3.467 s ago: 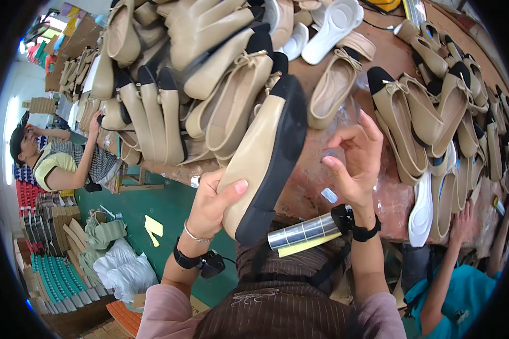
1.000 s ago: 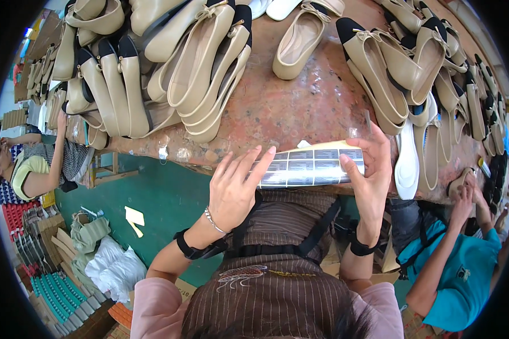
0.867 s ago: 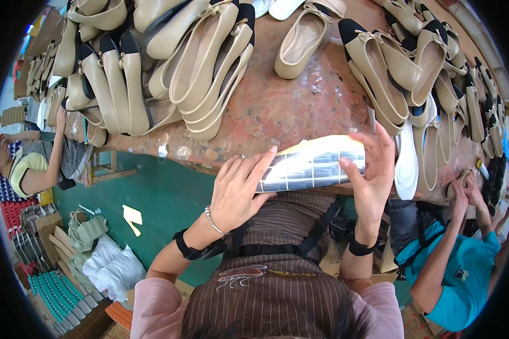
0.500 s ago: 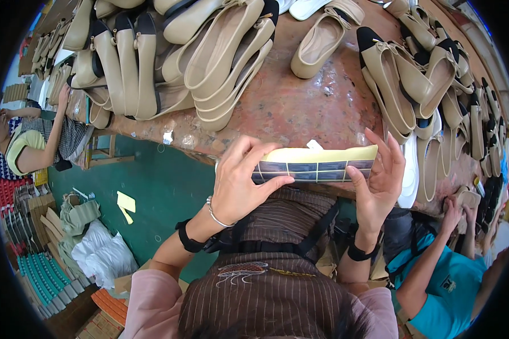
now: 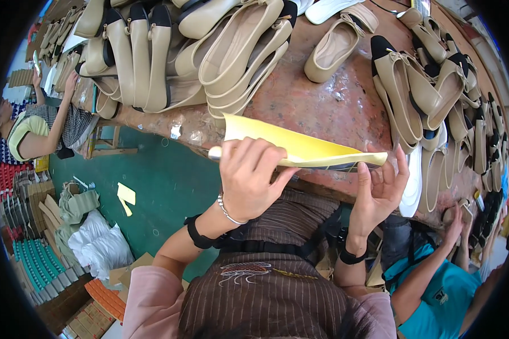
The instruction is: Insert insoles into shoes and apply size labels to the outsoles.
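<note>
A curled sticker sheet (image 5: 300, 140) with a yellow back and dark gridded labels stretches between my hands, just off the near edge of the bench. My left hand (image 5: 251, 178) is closed around its left part, fingers over the yellow side. At the right end, my right hand (image 5: 379, 189) pinches the lower edge with the thumb in front and fingers behind. Most of the dark label side is turned from view. Beyond the sheet a single beige flat shoe (image 5: 322, 68) lies on the worn reddish workbench (image 5: 300, 104).
Stacked beige flats with black toes (image 5: 232, 62) fill the bench's left side, and more flats (image 5: 398, 96) crowd the right. A white insole (image 5: 411, 183) sits by my right hand. Co-workers are at left and at right, one in a teal shirt (image 5: 435, 294). Yellow paper scraps (image 5: 126, 194) lie on the green floor.
The sheet has tipped, so its yellow back now shows broadly and only a strip of dark labels remains visible. Its left end rises higher. Both hands keep hold; the view has shifted slightly.
</note>
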Demonstrator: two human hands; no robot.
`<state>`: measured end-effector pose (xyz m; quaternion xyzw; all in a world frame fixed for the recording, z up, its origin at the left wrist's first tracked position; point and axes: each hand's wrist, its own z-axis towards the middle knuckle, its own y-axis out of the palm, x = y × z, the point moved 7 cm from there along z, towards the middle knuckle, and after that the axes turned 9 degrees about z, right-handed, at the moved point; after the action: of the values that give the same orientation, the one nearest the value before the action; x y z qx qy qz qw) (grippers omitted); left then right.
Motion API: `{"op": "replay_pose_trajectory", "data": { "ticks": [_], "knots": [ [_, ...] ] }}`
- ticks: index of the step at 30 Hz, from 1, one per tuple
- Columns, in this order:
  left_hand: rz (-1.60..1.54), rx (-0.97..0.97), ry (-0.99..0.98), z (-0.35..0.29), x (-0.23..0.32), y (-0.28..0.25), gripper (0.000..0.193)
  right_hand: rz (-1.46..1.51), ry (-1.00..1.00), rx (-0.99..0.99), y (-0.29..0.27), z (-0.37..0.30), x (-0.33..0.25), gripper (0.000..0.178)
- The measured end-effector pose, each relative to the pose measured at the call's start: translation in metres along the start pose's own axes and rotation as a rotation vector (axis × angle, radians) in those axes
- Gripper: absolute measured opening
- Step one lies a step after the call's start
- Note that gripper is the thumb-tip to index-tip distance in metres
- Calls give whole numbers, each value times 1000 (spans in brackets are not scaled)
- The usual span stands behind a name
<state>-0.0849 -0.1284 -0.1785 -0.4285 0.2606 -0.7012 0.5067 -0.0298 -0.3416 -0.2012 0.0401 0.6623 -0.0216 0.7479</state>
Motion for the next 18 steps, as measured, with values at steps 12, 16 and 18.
{"op": "replay_pose_trajectory", "data": {
  "ticks": [12,16,18],
  "knots": [
    [-271,-582,-173,-6,-10,35,45,-126,-225,-115,-1,-2,0,73],
    [-275,-731,-234,-9,-9,41,55,-38,-145,-124,3,0,-4,74],
    [-342,-571,-181,0,0,36,57,101,-81,-150,8,1,-5,74]
  ]
}}
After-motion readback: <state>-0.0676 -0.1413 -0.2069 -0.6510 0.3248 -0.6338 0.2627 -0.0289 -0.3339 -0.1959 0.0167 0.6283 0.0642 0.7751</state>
